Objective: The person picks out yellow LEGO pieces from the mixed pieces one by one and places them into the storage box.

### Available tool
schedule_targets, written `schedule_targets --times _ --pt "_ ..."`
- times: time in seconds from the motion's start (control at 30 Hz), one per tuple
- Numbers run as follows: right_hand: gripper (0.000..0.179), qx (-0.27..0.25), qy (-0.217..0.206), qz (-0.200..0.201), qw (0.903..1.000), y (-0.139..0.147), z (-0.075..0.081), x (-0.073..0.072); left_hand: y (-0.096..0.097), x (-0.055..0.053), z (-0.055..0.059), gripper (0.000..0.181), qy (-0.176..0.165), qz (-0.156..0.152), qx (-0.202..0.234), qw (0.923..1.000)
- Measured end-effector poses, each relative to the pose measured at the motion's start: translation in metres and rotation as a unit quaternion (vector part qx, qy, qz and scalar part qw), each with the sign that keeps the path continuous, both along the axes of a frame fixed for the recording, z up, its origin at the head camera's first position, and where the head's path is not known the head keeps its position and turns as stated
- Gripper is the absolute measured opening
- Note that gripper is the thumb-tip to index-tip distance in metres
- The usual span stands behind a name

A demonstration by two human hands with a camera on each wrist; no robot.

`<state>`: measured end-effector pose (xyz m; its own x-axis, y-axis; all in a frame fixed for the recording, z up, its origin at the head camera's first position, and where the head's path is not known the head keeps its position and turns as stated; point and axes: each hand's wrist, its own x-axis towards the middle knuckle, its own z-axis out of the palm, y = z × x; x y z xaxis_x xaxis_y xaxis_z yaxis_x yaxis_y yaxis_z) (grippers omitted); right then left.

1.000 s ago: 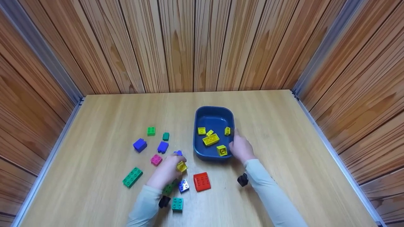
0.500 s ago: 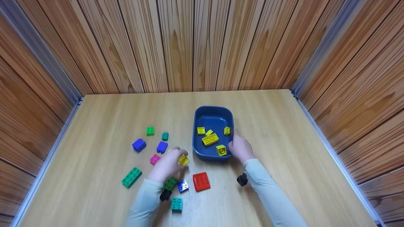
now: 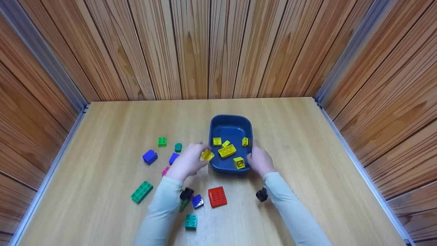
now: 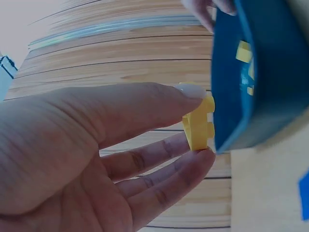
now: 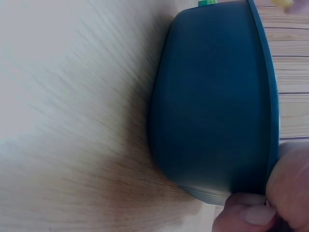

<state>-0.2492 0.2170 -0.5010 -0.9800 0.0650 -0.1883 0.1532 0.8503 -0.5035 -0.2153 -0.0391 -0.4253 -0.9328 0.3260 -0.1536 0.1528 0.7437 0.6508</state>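
My left hand (image 3: 189, 161) pinches a yellow toy brick (image 3: 208, 155) at the left rim of a dark blue tub (image 3: 231, 131). In the left wrist view, thumb and fingertips hold that brick (image 4: 197, 128) by opposite sides, its studs facing the tub wall (image 4: 277, 82). Several yellow bricks lie in the tub, including a long one (image 3: 227, 151) and one (image 3: 239, 162) near the front. My right hand (image 3: 261, 160) grips the tub's right rim; the right wrist view shows its thumb (image 5: 292, 186) and a finger (image 5: 244, 212) at the edge.
Left of the tub lie blue bricks (image 3: 150, 156), green bricks (image 3: 142, 192) and a pink brick (image 3: 165, 170) partly behind the left hand. Nearer are a red brick (image 3: 217, 196), a printed blue brick (image 3: 197, 201) and a teal brick (image 3: 191, 221). Wooden panels (image 3: 205, 51) enclose the table.
My left hand has carried the yellow brick up and rightward from among the loose bricks to the tub's left rim. The right hand stays on the tub, which has not moved.
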Motion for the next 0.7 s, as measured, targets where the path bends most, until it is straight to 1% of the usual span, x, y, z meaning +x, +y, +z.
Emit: schedule_targets --times 0.07,0.17,0.27,0.43,0.6,0.7 --pt "0.067 0.001 0.004 0.0 1.0 0.0 0.0 0.0 0.005 -0.005 0.005 0.042 0.01 -0.007 0.003 0.9999" --pt "0.067 0.009 0.019 0.005 0.9998 0.0 -0.001 -0.001 0.014 -0.014 0.011 0.042 0.037 -0.028 0.003 0.9989" --pt "0.066 0.016 0.031 0.009 0.9993 0.0 -0.002 0.0 0.023 -0.021 0.015 0.04 0.043 -0.041 0.005 0.9982" --pt "0.065 0.001 0.024 0.003 0.9997 0.0 -0.003 -0.001 0.037 -0.034 0.018 0.038 0.029 -0.054 0.01 0.998" --pt "0.066 -0.012 0.016 0.0 0.9998 0.0 -0.002 -0.001 0.05 -0.043 0.016 0.04 0.017 -0.067 0.008 0.9976" --pt "0.066 -0.022 0.008 -0.004 0.9997 0.0 -0.001 0.0 0.057 -0.047 0.015 0.04 0.009 -0.067 0.004 0.9977"
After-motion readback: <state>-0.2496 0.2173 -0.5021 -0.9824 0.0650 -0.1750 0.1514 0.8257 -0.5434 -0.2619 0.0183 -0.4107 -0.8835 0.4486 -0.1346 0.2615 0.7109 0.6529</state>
